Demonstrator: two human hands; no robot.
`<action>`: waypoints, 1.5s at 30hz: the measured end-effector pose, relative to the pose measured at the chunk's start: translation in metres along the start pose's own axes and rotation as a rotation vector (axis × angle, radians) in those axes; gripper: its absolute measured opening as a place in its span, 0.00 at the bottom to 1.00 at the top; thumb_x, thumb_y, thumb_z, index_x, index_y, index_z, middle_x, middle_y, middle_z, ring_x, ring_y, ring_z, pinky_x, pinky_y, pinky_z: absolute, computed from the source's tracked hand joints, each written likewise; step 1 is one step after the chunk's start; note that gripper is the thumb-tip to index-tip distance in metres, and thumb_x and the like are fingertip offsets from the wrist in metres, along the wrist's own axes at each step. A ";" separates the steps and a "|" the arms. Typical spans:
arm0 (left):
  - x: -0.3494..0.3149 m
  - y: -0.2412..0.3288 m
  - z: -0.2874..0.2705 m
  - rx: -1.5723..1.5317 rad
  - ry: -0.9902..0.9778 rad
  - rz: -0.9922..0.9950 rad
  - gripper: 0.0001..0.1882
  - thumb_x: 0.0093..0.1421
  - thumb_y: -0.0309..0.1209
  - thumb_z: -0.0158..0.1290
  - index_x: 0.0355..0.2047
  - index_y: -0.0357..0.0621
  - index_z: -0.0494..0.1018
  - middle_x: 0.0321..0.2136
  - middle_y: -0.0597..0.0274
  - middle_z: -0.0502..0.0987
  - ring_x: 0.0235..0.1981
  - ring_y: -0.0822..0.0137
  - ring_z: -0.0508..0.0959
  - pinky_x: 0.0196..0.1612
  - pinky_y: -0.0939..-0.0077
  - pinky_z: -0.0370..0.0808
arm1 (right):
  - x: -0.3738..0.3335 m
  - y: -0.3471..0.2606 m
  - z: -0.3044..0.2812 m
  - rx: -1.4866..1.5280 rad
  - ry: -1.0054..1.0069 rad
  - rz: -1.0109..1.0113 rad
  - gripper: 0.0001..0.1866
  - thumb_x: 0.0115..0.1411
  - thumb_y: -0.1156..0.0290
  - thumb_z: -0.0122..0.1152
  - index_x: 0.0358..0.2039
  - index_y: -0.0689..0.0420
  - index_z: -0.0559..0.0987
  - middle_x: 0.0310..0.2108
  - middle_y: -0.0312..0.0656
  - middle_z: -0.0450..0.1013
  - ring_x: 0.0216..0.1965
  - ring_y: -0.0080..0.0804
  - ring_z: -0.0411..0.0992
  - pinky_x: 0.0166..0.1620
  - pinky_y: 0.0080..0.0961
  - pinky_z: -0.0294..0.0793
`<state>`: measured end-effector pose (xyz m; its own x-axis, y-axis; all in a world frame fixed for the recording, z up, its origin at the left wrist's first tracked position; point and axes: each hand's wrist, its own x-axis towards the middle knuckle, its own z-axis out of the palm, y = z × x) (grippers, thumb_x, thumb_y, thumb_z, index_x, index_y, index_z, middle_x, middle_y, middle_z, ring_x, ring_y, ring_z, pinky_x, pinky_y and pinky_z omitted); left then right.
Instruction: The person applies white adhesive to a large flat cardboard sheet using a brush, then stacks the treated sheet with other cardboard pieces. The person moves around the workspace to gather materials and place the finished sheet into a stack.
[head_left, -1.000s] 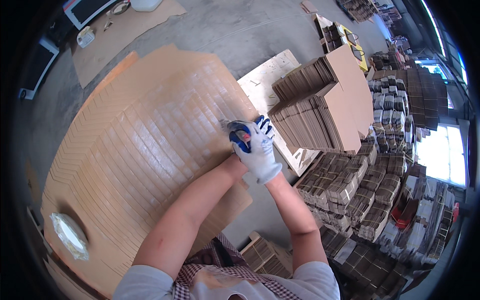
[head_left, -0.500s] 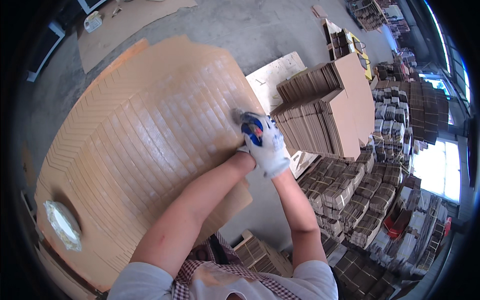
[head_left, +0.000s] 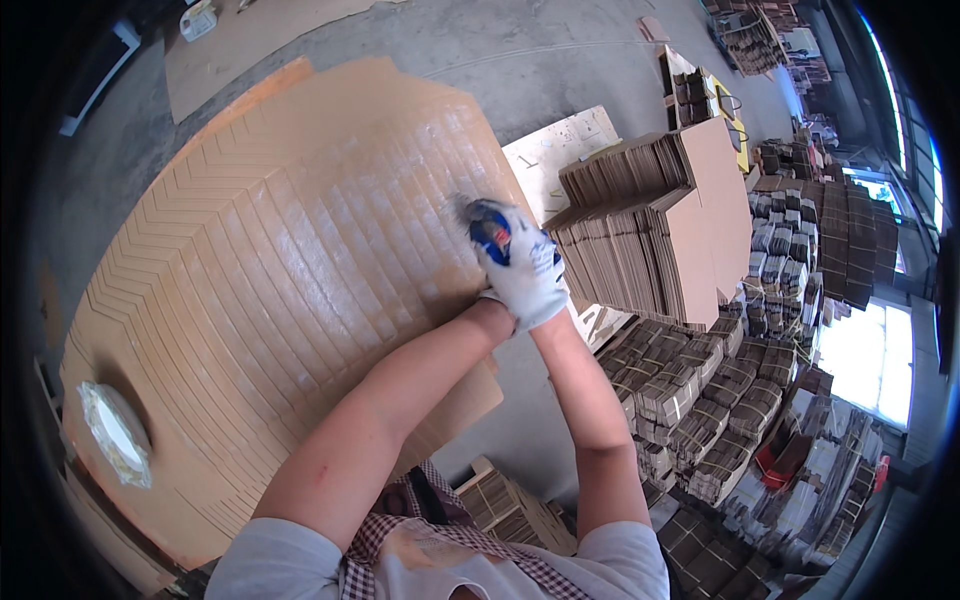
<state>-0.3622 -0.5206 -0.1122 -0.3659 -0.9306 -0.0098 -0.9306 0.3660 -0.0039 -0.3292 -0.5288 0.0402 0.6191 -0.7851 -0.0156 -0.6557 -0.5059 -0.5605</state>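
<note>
Fingers of the gloved right hand (head_left: 528,272) curl around a blurred, brush-like tool (head_left: 462,207) near the right edge of overlapping, glossy cardboard sheets (head_left: 290,270). The left hand (head_left: 491,295) is mostly hidden; its grip cannot be told. Stacked cardboard (head_left: 716,190) stands farther right.

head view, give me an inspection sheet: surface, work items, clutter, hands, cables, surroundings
Surface: overlapping tan cardboard sheets with whitish streaks
Work items: blurred dark-grey object by the right hand, kind unclear
Clutter: oval white object edged with crumpled clear plastic, on the sheets
Hands: right in white-and-blue glove; left hand mostly hidden behind it; each grip unclear
Cables: nothing seen
Surroundings: grey concrete floor; brown cardboard stack and strapped cardboard bundles to the right
</note>
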 end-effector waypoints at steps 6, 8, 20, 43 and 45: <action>-0.002 -0.010 -0.016 -0.053 -0.020 0.006 0.23 0.68 0.42 0.36 0.61 0.57 0.63 0.61 0.62 0.64 0.66 0.59 0.58 0.70 0.56 0.49 | 0.011 -0.020 -0.012 0.171 0.054 0.053 0.22 0.53 0.72 0.65 0.49 0.56 0.75 0.45 0.49 0.75 0.45 0.48 0.75 0.49 0.34 0.74; -0.003 -0.013 -0.017 -0.036 -0.022 -0.004 0.23 0.68 0.42 0.36 0.61 0.56 0.63 0.61 0.62 0.64 0.66 0.59 0.58 0.70 0.57 0.49 | 0.019 -0.030 -0.006 0.108 0.001 -0.067 0.22 0.53 0.71 0.65 0.50 0.56 0.75 0.43 0.49 0.75 0.44 0.47 0.75 0.48 0.34 0.74; -0.002 -0.010 -0.031 0.053 -0.027 -0.010 0.24 0.69 0.43 0.34 0.63 0.55 0.61 0.63 0.62 0.62 0.67 0.61 0.57 0.70 0.61 0.50 | 0.052 -0.008 0.007 0.066 0.040 -0.057 0.22 0.54 0.70 0.64 0.49 0.56 0.72 0.44 0.51 0.73 0.46 0.53 0.72 0.48 0.39 0.73; -0.020 -0.025 -0.060 0.065 -0.162 -0.032 0.25 0.72 0.44 0.31 0.65 0.51 0.58 0.66 0.61 0.58 0.67 0.63 0.56 0.69 0.68 0.51 | 0.080 0.002 0.005 0.078 0.083 0.000 0.18 0.55 0.68 0.63 0.46 0.57 0.73 0.42 0.51 0.73 0.44 0.54 0.73 0.47 0.41 0.73; -0.017 -0.027 -0.064 0.137 -0.196 -0.024 0.25 0.72 0.44 0.30 0.65 0.51 0.57 0.67 0.61 0.57 0.67 0.63 0.56 0.69 0.69 0.51 | 0.076 0.007 -0.014 -0.149 0.127 0.092 0.18 0.54 0.69 0.63 0.45 0.58 0.73 0.41 0.51 0.74 0.43 0.52 0.73 0.47 0.38 0.73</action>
<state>-0.3310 -0.5148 -0.0482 -0.3225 -0.9248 -0.2019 -0.9246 0.3534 -0.1422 -0.2929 -0.5969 0.0473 0.5002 -0.8645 0.0482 -0.7696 -0.4694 -0.4329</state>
